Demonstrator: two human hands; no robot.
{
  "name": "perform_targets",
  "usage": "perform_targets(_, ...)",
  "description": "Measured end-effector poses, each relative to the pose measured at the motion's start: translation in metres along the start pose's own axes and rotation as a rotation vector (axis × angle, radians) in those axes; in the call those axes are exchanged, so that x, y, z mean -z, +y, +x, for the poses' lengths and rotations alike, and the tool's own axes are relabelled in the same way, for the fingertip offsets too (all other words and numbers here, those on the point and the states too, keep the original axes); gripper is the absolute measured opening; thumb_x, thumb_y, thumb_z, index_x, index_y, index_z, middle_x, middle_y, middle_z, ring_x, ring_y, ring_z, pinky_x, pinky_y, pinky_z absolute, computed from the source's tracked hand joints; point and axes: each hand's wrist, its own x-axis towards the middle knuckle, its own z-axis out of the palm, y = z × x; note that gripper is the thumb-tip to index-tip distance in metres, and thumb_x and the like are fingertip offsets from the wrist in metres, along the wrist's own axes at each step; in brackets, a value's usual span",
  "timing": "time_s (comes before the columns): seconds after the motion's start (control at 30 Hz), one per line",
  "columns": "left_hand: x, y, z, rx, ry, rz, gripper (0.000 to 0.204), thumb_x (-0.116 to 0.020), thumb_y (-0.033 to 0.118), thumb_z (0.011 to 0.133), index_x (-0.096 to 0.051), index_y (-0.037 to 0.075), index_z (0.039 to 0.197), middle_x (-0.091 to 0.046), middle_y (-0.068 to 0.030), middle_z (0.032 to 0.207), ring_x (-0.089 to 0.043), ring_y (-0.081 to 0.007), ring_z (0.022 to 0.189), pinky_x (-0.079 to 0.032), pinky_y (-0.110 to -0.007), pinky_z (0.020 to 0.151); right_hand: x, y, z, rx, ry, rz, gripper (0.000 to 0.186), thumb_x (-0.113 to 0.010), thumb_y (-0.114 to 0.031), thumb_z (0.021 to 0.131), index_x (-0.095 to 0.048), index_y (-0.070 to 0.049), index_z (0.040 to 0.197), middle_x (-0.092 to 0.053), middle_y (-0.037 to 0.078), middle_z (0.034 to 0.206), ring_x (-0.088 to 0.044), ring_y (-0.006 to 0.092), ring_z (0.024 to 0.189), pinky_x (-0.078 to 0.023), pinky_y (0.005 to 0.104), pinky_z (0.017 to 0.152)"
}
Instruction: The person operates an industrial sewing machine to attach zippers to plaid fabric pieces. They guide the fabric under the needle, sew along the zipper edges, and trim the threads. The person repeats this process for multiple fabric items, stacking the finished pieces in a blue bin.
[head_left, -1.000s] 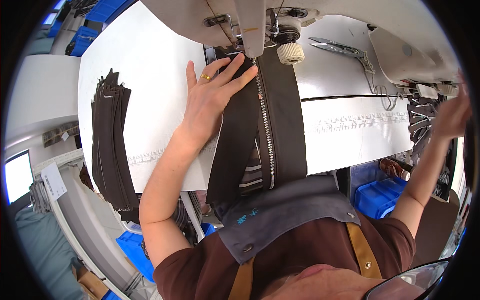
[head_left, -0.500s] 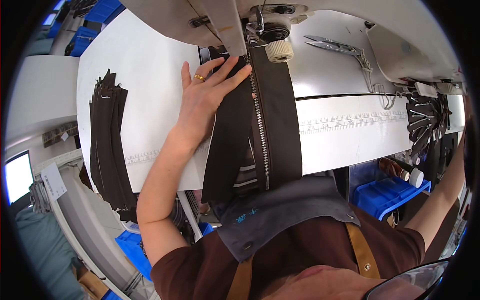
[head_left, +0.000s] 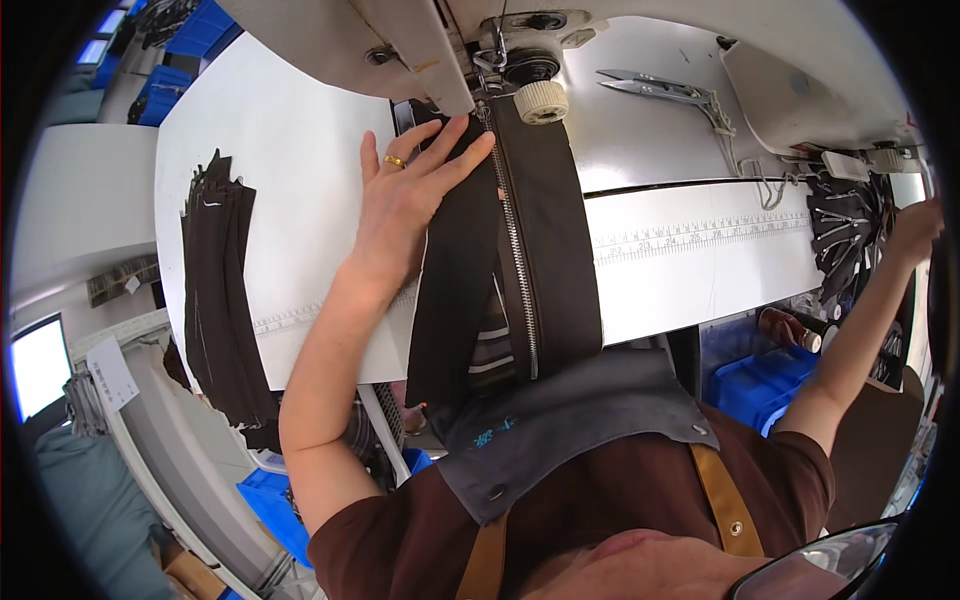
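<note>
My left hand (head_left: 403,205) lies flat with fingers spread, its fingertips pressing a dark brown fabric strip (head_left: 452,260) just in front of the sewing machine (head_left: 400,30). A ring is on one finger. Beside the strip runs a metal zipper (head_left: 513,235), with a dark brown fabric panel (head_left: 555,230) along its right side. The panel reaches under the machine head and hangs toward the grey apron. At the far right my right hand (head_left: 915,230) is raised by a fanned bundle of dark zippers (head_left: 845,235). Its fingers are cut off by the dark rim.
Dark fabric strips (head_left: 218,290) are stacked on the table's left. Thread snips (head_left: 665,88) lie right of the machine head, tied to a cord. A printed ruler (head_left: 690,235) crosses the white tabletop. A blue bin (head_left: 755,388) with bottles near it sits below the table's right edge.
My right arm has swung up and outward, bringing the right hand into view beside the zipper bundle. The left hand stays on the fabric. The whole view has shifted slightly.
</note>
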Motion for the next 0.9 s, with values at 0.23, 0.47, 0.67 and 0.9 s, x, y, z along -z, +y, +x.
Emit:
perform_targets(0.23,-0.006,-0.004,0.0,-0.029,0.019,0.011,0.051,-0.066,0.017,0.077,-0.058,0.023,0.127,-0.054,-0.0044,0.133,-0.047,-0.0264,0.121,-0.018,-0.063,0.106,-0.129,-0.199,0.024,0.292,-0.448,0.831,0.036,-0.047,-0.02,0.096,-0.048,-0.007,0.13,-0.052,0.023,0.127,-0.045,0.0382,0.122,-0.034,0.0443,0.104)
perform_targets(0.47,-0.004,-0.005,-0.002,-0.032,0.018,-0.007,0.055,-0.064,0.007,0.075,-0.057,0.024,0.127,-0.053,-0.0033,0.134,-0.047,-0.0251,0.121,-0.019,-0.063,0.106,-0.151,-0.236,0.057,0.364,-0.671,0.476,0.017,-0.064,-0.018,0.079,-0.06,-0.003,0.085,-0.062,0.011,0.092,-0.06,0.0253,0.088,-0.049,0.0344,0.076)
perform_targets(0.67,-0.006,-0.004,-0.004,-0.039,0.035,-0.006,0.059,-0.063,0.002,0.074,-0.056,0.024,0.128,-0.052,-0.005,0.134,-0.047,-0.0254,0.121,-0.019,-0.063,0.106,-0.142,-0.231,0.031,0.339,-0.118,0.719,0.015,-0.068,-0.011,0.074,-0.058,0.0,0.073,-0.054,0.009,0.061,-0.058,0.0251,0.06,-0.048,0.0358,0.056)
perform_targets(0.9,-0.004,-0.005,-0.001,-0.058,0.037,-0.002,0.06,-0.06,-0.002,0.073,-0.057,0.024,0.127,-0.053,-0.0051,0.133,-0.048,-0.026,0.121,-0.02,-0.063,0.105,-0.126,-0.236,0.042,-0.6,-0.755,1.603,0.019,-0.062,-0.018,0.083,-0.064,0.001,0.083,-0.065,0.007,0.072,-0.059,0.0109,0.056,-0.047,0.0241,0.051)
